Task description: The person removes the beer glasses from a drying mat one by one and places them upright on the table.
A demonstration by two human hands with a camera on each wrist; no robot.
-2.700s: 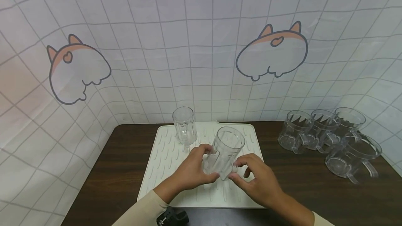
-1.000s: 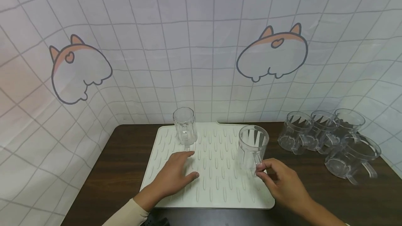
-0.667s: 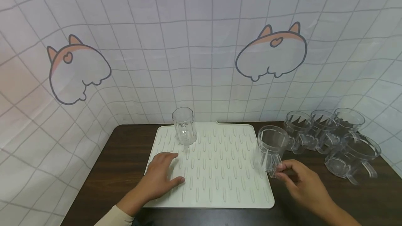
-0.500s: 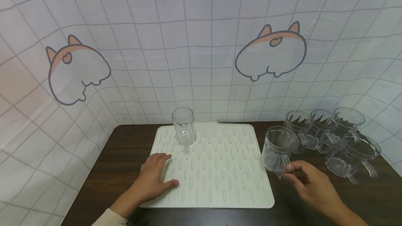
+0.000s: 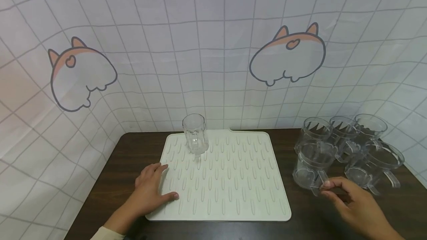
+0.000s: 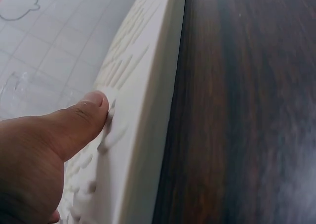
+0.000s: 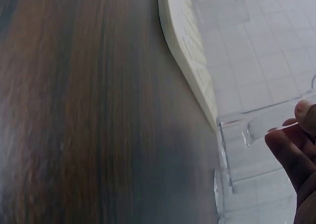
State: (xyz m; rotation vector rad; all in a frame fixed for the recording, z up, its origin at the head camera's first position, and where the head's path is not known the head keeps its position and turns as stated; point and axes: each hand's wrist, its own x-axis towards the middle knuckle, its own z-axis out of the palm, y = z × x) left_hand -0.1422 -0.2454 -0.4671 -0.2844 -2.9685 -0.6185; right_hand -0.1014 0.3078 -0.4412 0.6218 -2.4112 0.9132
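Note:
My right hand pinches the handle of a clear mug, which stands upright right of the mat, in front of the other mugs. In the right wrist view, thumb and fingers hold the clear handle close up. My left hand lies at the left edge of the white ribbed mat, fingers spread loosely; in the left wrist view its thumb is against the mat's ribbed top. Another clear mug stands upright at the mat's back left, its handle toward me.
Several clear mugs stand at the right: a back row with a left mug and a middle mug, and a front one close to my right hand. The dark wooden table surrounds the mat. A tile-patterned curtain hangs behind.
Both hands were at the mug over the mat; the left let go and moved left to the mat's edge. The right hand carried the mug by its handle off the mat toward the mugs.

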